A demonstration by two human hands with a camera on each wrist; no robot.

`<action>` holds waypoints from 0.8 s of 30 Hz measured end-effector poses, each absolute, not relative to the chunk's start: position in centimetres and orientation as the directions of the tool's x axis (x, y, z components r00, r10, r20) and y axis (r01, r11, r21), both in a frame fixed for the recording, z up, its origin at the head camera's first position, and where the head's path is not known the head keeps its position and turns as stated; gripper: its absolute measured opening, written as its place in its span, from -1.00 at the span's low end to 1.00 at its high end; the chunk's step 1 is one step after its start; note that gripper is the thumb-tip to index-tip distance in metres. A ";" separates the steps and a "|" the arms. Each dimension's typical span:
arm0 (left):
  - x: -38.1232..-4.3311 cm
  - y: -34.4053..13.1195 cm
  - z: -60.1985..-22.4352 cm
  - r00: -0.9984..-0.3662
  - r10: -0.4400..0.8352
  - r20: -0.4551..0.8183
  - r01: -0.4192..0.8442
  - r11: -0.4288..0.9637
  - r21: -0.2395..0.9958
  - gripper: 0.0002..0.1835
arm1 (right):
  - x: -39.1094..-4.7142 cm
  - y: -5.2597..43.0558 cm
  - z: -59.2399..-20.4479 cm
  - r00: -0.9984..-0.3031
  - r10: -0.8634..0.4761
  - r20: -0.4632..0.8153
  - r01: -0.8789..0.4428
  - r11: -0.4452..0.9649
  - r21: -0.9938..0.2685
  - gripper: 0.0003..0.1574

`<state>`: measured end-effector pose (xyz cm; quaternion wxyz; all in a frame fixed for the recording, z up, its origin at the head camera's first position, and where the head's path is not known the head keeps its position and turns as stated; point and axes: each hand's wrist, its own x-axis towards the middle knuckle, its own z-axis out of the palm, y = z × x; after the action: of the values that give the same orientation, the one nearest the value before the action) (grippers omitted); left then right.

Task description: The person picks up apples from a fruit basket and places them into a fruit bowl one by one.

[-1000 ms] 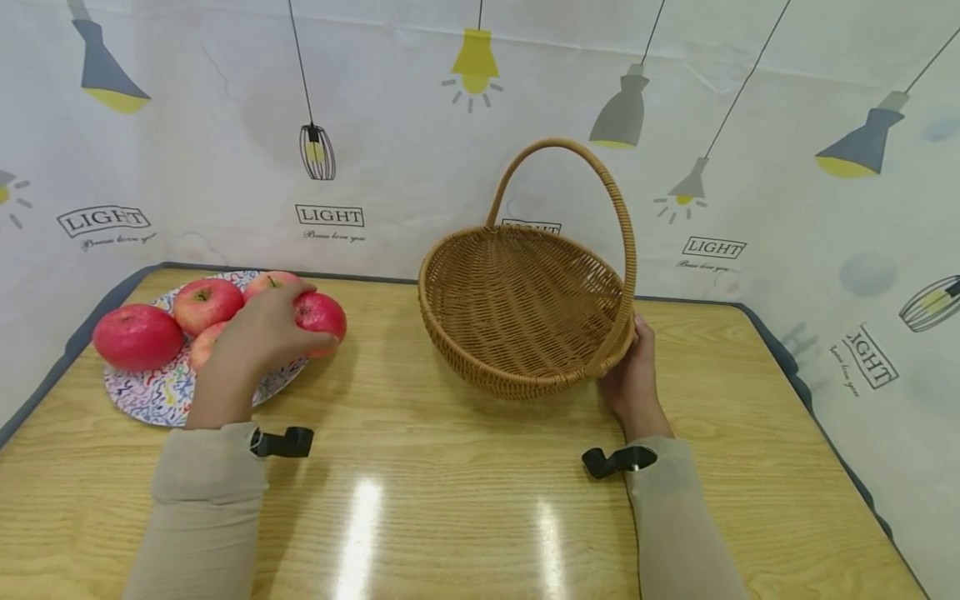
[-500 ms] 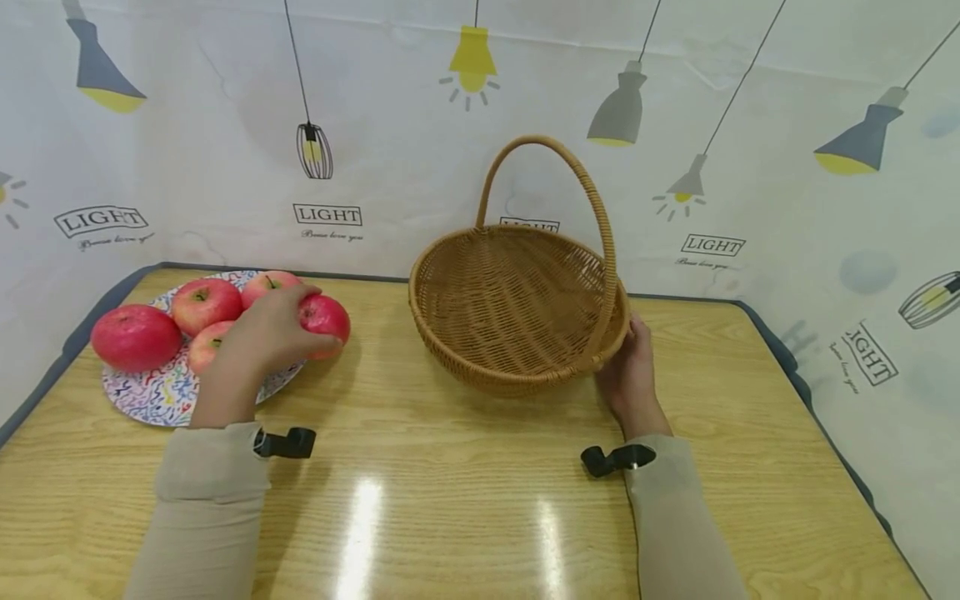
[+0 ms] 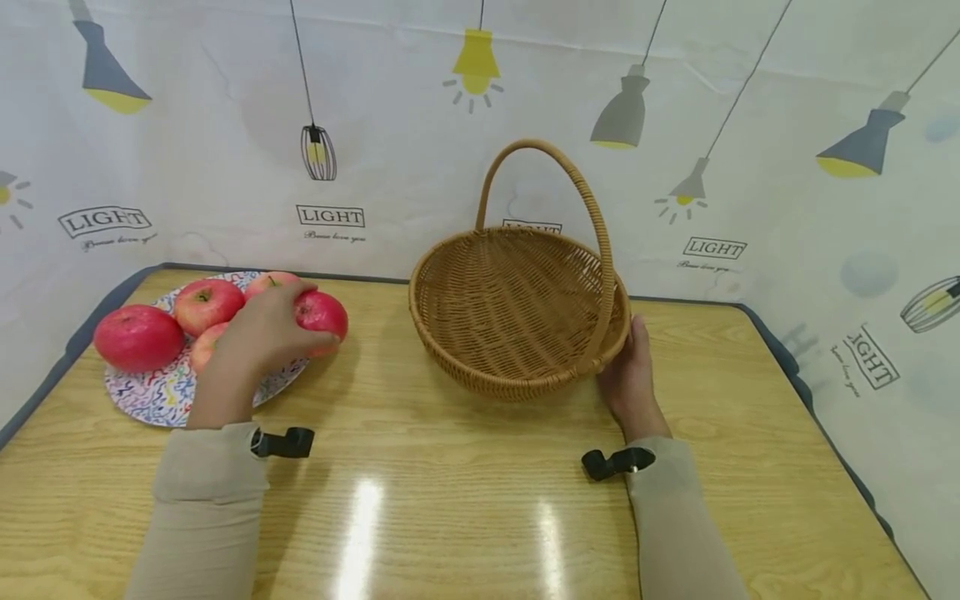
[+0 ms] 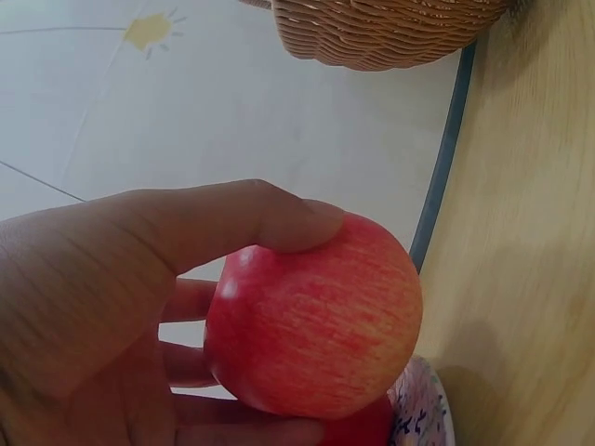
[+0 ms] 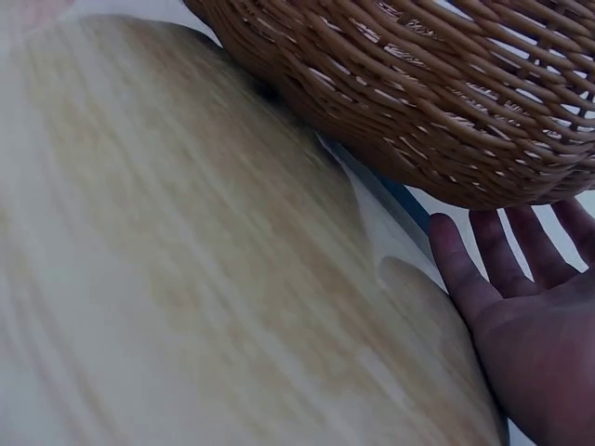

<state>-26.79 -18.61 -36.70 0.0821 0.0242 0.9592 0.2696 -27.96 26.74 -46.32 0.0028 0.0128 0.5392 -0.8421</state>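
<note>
My left hand (image 3: 262,333) grips a red apple (image 4: 316,321), thumb on one side and fingers round the other. That apple is at the right edge of a colourfully patterned plate (image 3: 153,404). Several more apples lie on the plate, among them a deep red one (image 3: 139,337) at the left; my hand partly hides others. A brown wicker basket (image 3: 510,308) with a tall arched handle stands at the back middle of the table, its inside bare. At its right side is my right hand (image 3: 630,379), and the right wrist view shows extended fingers (image 5: 507,265) against its lower wall.
A wooden table (image 3: 450,500) carries everything. Behind and beside it hangs a pale cloth (image 3: 405,125) printed with lamps, its dark border lying along the table's back and side edges. Bare wood lies between plate and basket.
The basket has shifted slightly left and its handle has swung left, while my right hand stays at its side. My left hand holds the apple in nearly the same place.
</note>
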 end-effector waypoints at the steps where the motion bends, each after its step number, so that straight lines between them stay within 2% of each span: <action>1: -26.8 -18.6 -36.7 -0.986 0.089 -0.143 0.001 0.852 0.524 -0.04 | -27.9 26.7 -46.3 -1.000 0.010 -0.025 0.019 -0.422 -0.907 -0.02; 10: -26.9 -18.7 -36.6 -0.989 0.100 -0.104 0.029 0.844 0.535 -0.07 | -27.6 26.8 -46.2 -0.999 0.016 -0.034 0.025 -0.411 -0.911 -0.09; 15: -26.8 -18.9 -36.5 -0.990 0.093 -0.102 0.023 0.839 0.544 -0.07 | -27.4 26.8 -45.9 -0.998 0.030 -0.048 0.031 -0.418 -0.908 -0.28; 20: -26.7 -19.0 -36.5 -0.991 0.090 -0.095 0.022 0.828 0.561 -0.08 | -27.3 27.0 -45.4 -0.994 0.100 0.038 -0.075 -0.400 -0.913 -0.56; 24: -26.7 -19.1 -36.4 -0.993 0.086 -0.084 0.024 0.827 0.562 -0.08 | -27.3 27.3 -44.8 -0.982 0.122 0.147 -0.183 -0.379 -0.907 -0.53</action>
<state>-26.74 -19.13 -36.42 0.0530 0.0288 0.9542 0.2931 -27.32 27.35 -44.82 -0.0918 -0.0275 0.5496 -0.8299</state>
